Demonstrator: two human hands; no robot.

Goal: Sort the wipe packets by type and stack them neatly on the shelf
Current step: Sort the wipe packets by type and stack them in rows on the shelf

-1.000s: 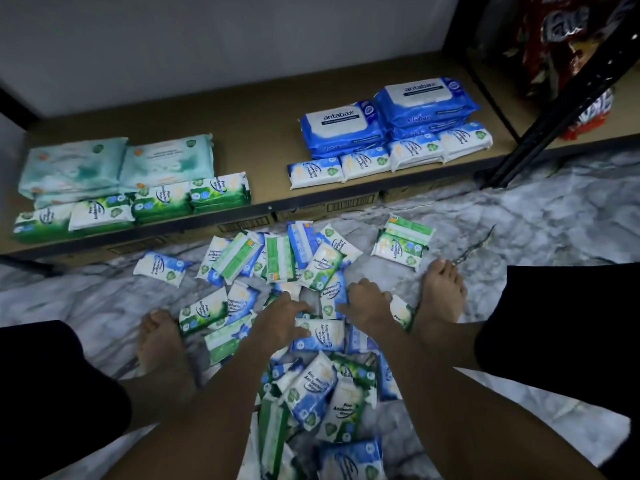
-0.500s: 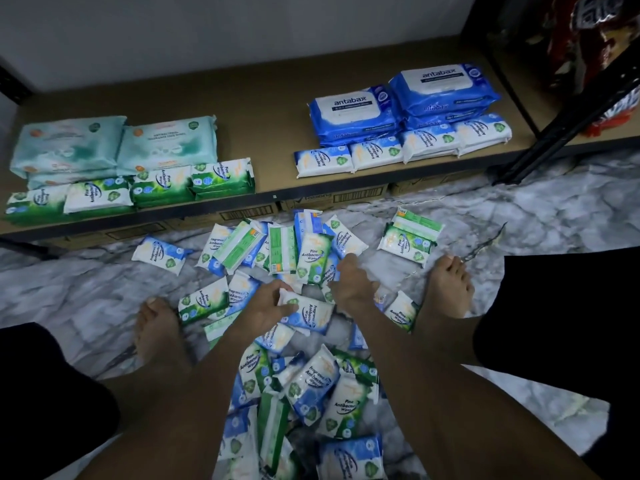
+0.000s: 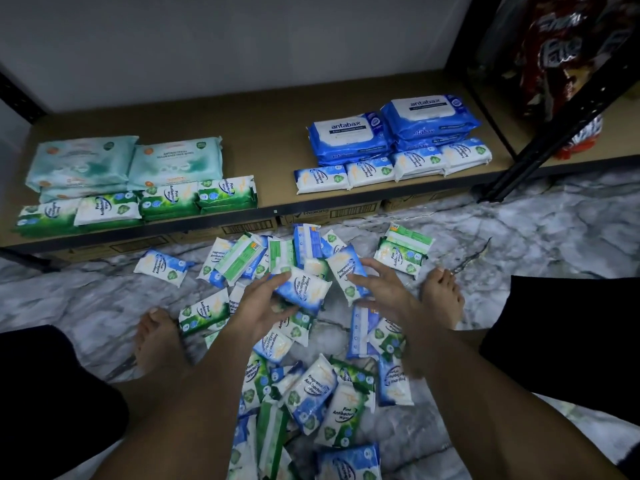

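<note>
Several small blue and green wipe packets lie in a loose pile [image 3: 304, 386] on the marble floor between my bare feet. My left hand [image 3: 263, 303] holds a small blue packet [image 3: 304, 287] raised above the pile. My right hand [image 3: 384, 289] grips another small blue packet [image 3: 346, 270] beside it. On the wooden shelf [image 3: 270, 140], small green packets [image 3: 138, 206] sit in a row in front of big teal packs [image 3: 128, 161] at the left. Small blue packets [image 3: 391, 168] line up before big blue packs [image 3: 391, 129] at the right.
A black shelf post [image 3: 554, 133] leans across the right, with red snack bags [image 3: 561, 57] behind it. Cardboard boxes [image 3: 242, 226] sit under the shelf edge. My feet [image 3: 441, 296] flank the pile. Two green packets [image 3: 403, 251] lie apart at the right.
Both hands rose from the pile, each now holding a small blue packet, and moved forward toward the shelf. The camera tilted up slightly.
</note>
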